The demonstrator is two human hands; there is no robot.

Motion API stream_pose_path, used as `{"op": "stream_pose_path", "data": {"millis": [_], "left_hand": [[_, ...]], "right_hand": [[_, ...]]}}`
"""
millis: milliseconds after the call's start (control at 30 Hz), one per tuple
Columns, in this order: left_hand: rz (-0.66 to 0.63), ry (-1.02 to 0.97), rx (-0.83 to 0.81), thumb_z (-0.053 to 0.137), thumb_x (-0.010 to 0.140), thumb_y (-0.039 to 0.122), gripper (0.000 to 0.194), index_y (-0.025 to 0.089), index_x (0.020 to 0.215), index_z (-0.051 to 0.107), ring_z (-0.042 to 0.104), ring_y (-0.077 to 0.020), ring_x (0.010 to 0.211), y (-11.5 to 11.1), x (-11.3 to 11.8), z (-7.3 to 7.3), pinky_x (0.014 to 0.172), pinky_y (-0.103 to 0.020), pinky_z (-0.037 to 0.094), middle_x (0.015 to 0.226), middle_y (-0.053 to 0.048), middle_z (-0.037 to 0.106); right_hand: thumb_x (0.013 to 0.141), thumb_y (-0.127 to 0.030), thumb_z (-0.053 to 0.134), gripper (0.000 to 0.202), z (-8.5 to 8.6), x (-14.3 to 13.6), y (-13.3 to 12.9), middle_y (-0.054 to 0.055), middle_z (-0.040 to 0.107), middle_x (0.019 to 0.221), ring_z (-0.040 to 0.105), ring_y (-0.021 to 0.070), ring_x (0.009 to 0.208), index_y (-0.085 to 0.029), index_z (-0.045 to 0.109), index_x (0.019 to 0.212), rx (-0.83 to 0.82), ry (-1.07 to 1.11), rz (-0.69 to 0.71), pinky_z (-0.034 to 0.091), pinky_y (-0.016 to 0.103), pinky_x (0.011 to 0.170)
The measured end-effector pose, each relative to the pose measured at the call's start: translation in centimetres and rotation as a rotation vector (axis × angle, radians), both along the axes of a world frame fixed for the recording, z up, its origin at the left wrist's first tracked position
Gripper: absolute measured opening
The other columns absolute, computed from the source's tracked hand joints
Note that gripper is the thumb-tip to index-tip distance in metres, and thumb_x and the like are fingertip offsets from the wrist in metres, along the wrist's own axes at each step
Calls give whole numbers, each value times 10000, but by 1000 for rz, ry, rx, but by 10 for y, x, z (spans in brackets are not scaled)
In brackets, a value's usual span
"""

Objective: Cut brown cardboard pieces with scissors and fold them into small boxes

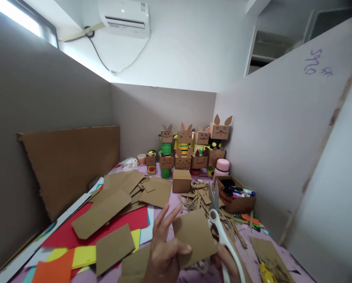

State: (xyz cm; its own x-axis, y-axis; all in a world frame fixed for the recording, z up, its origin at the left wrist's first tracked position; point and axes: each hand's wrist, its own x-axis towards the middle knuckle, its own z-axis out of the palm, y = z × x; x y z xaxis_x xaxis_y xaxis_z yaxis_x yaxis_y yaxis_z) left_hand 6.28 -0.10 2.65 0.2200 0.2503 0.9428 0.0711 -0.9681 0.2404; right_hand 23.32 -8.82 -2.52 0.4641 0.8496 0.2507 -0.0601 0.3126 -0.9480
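My left hand [165,249] pinches a square piece of brown cardboard [195,236] by its left side, thumb on the front face, two fingers raised. At the right edge of that piece, my right hand [225,259] grips white-handled scissors [223,232]. The scissor blades point up and stand slightly apart, beside the cardboard. Part of my right hand is hidden behind the handles.
Cardboard sheets [105,210] and coloured paper [56,267] cover the left. Behind stand a plain cardboard box [181,181] and animal-faced box figures [184,137]. Cardboard strips [198,196], a box of markers [237,202], a pink bottle [222,167] and a yellow tool [267,274] lie right.
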Motion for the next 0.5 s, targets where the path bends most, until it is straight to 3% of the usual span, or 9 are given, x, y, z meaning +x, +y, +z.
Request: {"op": "stream_pose_path", "data": {"millis": [200,367,433,500], "left_hand": [[73,109,179,508,682,-71,334,246,661,613,312,-249,1313,-3,-10,5,1039,-469,315,1503,93,260],[85,115,213,534,676,-69,342,261,675,622,277,-209,1333,-5,-14,8,1097,-436,220,1517,123,204],[83,108,235,551,668,-55,335,271,685,628,277,-203,1337,-3,-15,6,1103,-427,207,1513,119,218],[70,116,241,569,659,-39,326,277,702,635,306,-209,1331,-1,-16,3,1100,-425,213,1464,55,357]], "right_hand": [[886,-278,553,126,-4,13,-4,8,653,999,639,168,812,-207,634,951,-48,-127,44,541,298,683],[886,-291,552,212,7,3,-2,34,615,1119,624,208,922,-204,592,1075,-35,-138,64,534,364,759],[887,-289,552,246,14,-4,-2,46,600,1150,617,217,945,-194,572,1113,-28,-123,74,528,391,780],[887,-288,551,253,19,-11,-4,53,592,1167,612,214,958,-203,564,1125,-20,-105,84,527,396,785]]}}
